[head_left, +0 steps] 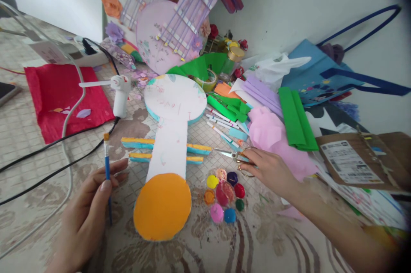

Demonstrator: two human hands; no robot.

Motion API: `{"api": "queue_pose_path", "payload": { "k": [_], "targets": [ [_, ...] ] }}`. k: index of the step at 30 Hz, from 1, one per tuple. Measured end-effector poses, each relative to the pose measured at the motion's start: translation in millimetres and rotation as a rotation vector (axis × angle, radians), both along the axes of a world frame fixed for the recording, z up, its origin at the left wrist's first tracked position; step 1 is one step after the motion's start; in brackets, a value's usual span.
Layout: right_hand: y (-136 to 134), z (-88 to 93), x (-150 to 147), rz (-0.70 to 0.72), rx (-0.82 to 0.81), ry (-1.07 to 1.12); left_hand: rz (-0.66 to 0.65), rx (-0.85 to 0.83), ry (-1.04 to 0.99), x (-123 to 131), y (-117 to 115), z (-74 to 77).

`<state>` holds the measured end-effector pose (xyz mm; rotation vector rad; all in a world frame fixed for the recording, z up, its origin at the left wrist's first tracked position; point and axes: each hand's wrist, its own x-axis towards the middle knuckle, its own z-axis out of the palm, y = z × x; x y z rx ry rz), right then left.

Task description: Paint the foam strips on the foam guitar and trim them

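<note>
Dial: twelve points away from the person, with the cutout's white strip at the centre.
Cardboard cutout (168, 149): right there mid-worktop (272, 243), white oval (173, 104) at twelve, orange disc (162, 206) at six, orange-and-blue bars (138, 141) poking past the strip's edges at three and nine.
Left hand (86, 204): over at eight, fingers closed around a blue paintbrush (107, 164), bristles up!
Right hand (269, 170): out at three, fingers wrapped on the gold handles of the scissors (227, 153), blades towards nine, tips just beside the bar ends.
Hands: well apart, the whole cutout between them.
Paint dabs (224, 194): a tight ring at four, near the disc's rim but not touching it.
Room, low side: patterned cover shows from five round to four, below the dabs, and a slim lane runs between the left hand and the disc.
Room, far side: tight! Tape roll (210, 80) close by the oval's edge at one, pens (221, 121) and pink paper (272, 136) crowding two.
Left flank: black cable (80, 161) crossing at nine, white fan (120, 97) and red sheet (69, 102) at ten.
</note>
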<state>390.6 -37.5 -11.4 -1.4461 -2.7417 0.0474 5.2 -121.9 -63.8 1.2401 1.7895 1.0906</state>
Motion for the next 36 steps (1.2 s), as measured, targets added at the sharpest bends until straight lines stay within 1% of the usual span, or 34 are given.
{"api": "queue_pose_path", "payload": {
  "k": [4,12,18,23,29,36],
  "targets": [
    [-5,5.6,-6,0.001,-0.027,-0.017,-0.005,0.003,-0.085,0,1,-2.1],
    [-12,17.8,-24,-0.016,-0.205,-0.048,0.0,0.008,-0.075,0,1,0.4],
    [-7,21.8,-29,-0.02,-0.251,-0.084,0.004,0.016,-0.07,1,2,2.3],
    [4,17.5,-27,-0.017,-0.262,-0.128,0.013,0.003,-0.058,2,2,4.9],
    [15,10.0,-30,0.064,-0.308,-0.103,0.013,0.034,-0.05,1,2,2.7],
    [24,5.2,-35,0.132,-0.319,-0.121,0.014,0.027,-0.044,1,2,1.5]
  ]
}}
